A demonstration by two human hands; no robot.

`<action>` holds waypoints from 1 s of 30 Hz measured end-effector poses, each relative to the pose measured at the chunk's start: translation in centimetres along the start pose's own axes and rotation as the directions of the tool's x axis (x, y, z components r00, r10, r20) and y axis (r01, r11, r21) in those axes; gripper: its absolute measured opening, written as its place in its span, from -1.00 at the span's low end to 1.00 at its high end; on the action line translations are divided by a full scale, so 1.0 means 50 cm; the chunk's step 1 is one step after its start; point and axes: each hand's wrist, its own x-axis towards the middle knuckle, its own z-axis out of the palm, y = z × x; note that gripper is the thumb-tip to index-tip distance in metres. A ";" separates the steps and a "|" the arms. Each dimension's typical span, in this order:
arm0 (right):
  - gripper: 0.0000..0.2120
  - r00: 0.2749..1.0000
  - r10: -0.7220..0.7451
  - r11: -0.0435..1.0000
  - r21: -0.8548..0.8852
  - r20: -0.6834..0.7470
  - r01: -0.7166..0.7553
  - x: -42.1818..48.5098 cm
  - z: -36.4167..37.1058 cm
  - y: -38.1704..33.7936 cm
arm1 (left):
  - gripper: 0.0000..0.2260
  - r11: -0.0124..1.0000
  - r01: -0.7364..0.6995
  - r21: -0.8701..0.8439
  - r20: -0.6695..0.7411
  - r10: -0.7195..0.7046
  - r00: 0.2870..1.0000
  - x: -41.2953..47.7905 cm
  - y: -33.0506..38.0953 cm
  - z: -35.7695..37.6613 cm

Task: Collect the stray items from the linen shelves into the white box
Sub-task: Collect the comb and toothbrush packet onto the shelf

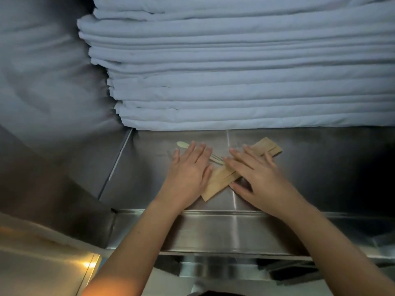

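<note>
Both hands lie flat on the stainless steel shelf (320,167), just in front of a tall stack of folded white linens (235,71). The left hand (188,171) rests on a pale comb (217,158), its fingers (197,149) straight and slightly apart. The comb's rounded handle end pokes out beyond the fingertips and its teeth show between the two hands. The right hand (254,174) presses down on the brown paper sleeves (218,182), fingers (241,159) straight and close together and curled around nothing. One end of the sleeves sticks out towards the shelf's front lip, and the other shows past the right hand near the linens. A looser white bundle (42,71) fills the space left of the stack.
</note>
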 end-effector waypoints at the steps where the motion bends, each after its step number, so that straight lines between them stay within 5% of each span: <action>1: -0.46 1.000 -0.005 1.000 0.000 0.011 0.005 0.003 0.001 0.002 | -0.57 1.000 -0.003 0.008 0.027 0.003 1.000 0.008 -0.005 0.005; 16: -0.50 0.999 0.031 0.999 0.027 0.031 -0.032 -0.023 0.011 0.023 | -0.53 0.994 0.081 -0.073 0.220 -0.063 0.974 0.020 -0.016 0.020; 30: -0.40 0.997 0.004 0.998 0.069 0.079 -0.010 -0.098 0.006 0.025 | -0.28 0.984 0.163 0.075 0.132 -0.172 0.976 -0.093 0.044 0.019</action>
